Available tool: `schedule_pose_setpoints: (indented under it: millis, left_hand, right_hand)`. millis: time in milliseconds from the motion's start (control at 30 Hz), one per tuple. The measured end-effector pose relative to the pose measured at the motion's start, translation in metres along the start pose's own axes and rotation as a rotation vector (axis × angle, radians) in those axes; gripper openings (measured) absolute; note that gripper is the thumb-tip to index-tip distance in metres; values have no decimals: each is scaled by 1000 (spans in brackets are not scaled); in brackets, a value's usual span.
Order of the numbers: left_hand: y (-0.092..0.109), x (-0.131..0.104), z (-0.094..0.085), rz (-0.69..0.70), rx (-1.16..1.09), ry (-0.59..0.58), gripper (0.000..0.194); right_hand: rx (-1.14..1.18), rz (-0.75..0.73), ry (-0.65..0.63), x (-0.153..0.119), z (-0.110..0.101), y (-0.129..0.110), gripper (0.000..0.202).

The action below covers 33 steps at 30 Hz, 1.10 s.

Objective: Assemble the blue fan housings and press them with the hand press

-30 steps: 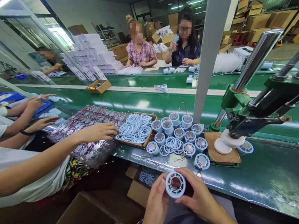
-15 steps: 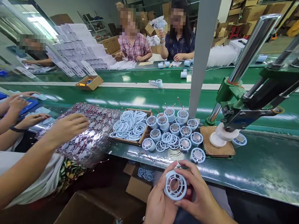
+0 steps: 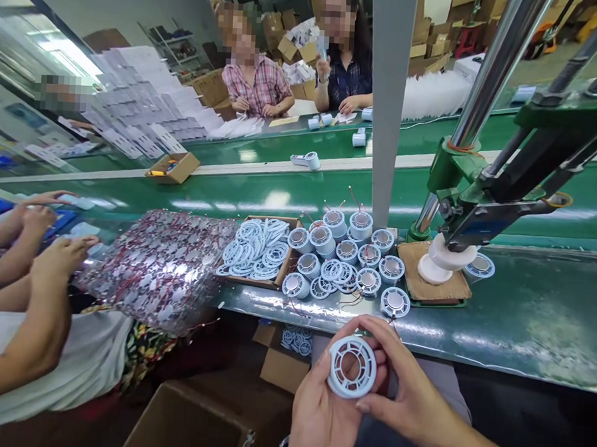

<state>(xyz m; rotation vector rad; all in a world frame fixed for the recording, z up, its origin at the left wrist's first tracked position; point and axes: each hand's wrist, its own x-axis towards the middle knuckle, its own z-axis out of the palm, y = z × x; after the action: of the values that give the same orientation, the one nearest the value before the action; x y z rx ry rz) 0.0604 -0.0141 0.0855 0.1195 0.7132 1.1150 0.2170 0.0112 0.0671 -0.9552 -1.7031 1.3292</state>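
Between my two hands, just in front of the table edge, is a round light-blue plastic ring [image 3: 337,385] with spokes and an open centre. My left hand [image 3: 317,411] cups it from the left and beneath. My right hand [image 3: 410,389] grips its right side, fingers curving over the top and thumb near the lower rim. What lies behind the ring is mostly hidden. Just beyond my hands are several light-blue round housings with silver discs [image 3: 395,302], some trailing red wires. Loose spoked rings [image 3: 332,270] lie among them.
A cardboard tray of rings [image 3: 279,282] stands beside a wrapped sheet of silver discs [image 3: 161,263]. On the right is a green press [image 3: 459,212] with a white plunger over a brown pad [image 3: 411,269]. Co-workers' hands [image 3: 59,254] are at the left; an open carton [image 3: 283,369] is below.
My view has shifted slightly. Both hands keep the ring, now tilted a little differently. The neighbouring co-worker's arm has drawn back left from above the sheet of discs.
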Motion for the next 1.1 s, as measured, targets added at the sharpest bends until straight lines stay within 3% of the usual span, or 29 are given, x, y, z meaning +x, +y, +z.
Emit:
schedule_pose_setpoints:
  millis: [400,967,1100]
  left_hand:
    - [-3,-8,10,56,-27,47,44]
    - [2,-15,16,86,-71,-130,39]
    - [3,-17,16,115,49,-157,56]
  right_hand:
    - [19,-121,78,-1,5,0,60]
    - [85,-74,42,0,2,-3,60]
    - [78,-99,45,0,2,-2,61]
